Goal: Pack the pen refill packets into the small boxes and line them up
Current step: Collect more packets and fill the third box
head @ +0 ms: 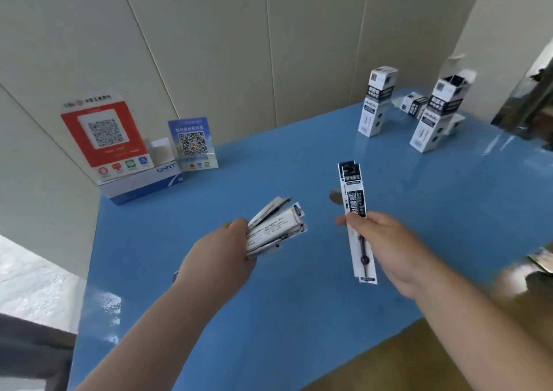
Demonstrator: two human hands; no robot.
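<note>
My left hand (220, 254) grips a fanned bundle of several white pen refill packets (276, 226) above the blue table (299, 315). My right hand (386, 242) pinches a pair of long black-and-white refill packets (353, 193), held upright. At the far right of the table stand two tall small boxes: one with its lid down (375, 103) and one with its top flaps open (435, 115). A third small box (414, 104) lies on its side between and behind them.
A red QR-code stand (104, 133) and a blue QR-code stand (193, 143) sit on and beside a white-and-blue carton (143, 182) at the table's back left corner. Pale wall panels close the back. Dark blurred items lie at the right edge (529, 103).
</note>
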